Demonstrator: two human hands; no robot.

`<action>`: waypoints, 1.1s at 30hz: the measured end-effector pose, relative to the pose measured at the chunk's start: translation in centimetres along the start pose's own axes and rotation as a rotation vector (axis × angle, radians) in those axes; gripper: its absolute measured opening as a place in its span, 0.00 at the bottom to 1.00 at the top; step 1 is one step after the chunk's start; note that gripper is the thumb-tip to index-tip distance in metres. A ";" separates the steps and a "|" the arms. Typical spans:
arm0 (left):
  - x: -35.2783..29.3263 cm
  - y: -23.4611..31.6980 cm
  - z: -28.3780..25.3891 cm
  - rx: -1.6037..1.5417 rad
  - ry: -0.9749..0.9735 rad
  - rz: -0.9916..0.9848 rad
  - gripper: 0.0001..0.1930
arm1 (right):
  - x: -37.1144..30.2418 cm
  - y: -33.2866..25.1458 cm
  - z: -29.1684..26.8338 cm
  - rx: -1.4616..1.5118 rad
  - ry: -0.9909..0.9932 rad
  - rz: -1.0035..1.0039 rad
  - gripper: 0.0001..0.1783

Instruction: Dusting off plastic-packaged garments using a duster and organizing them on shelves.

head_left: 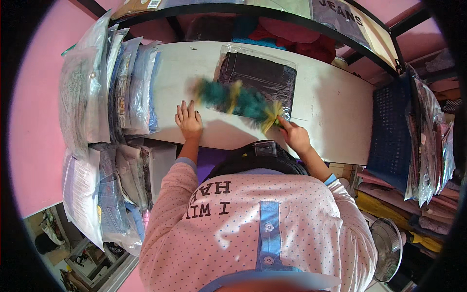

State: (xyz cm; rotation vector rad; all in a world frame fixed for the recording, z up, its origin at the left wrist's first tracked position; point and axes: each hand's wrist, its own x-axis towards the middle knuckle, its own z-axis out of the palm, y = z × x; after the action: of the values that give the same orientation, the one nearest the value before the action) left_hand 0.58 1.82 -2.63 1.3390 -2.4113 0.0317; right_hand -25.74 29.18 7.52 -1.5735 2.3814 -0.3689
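Note:
My right hand [294, 136] is closed round the handle end of a fluffy green and yellow duster [243, 100]. The duster reaches leftward from that hand and is smeared by motion. It passes over the lower part of a dark folded garment in a clear plastic bag [260, 73], which lies flat on the white table [185, 63]. My left hand [188, 120] rests on the tabletop left of the duster, fingers spread, holding nothing.
Bagged garments [129, 87] hang along the table's left end. A blue perforated basket [391, 131] and more bagged clothes [430, 141] are at the right. A black-framed shelf [272, 14] spans the back above the table. A fan [386, 248] stands at lower right.

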 end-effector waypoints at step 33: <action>0.5 0.7 -1.0 -0.070 -0.018 0.006 0.24 | 5.1 -0.4 -0.6 -0.033 0.132 0.047 0.26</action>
State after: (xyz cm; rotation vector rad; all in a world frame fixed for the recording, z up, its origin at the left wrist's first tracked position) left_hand 0.05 1.98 -1.42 1.3060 -2.4077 -0.0630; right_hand -27.54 24.39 7.86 -1.5484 2.5313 -0.4392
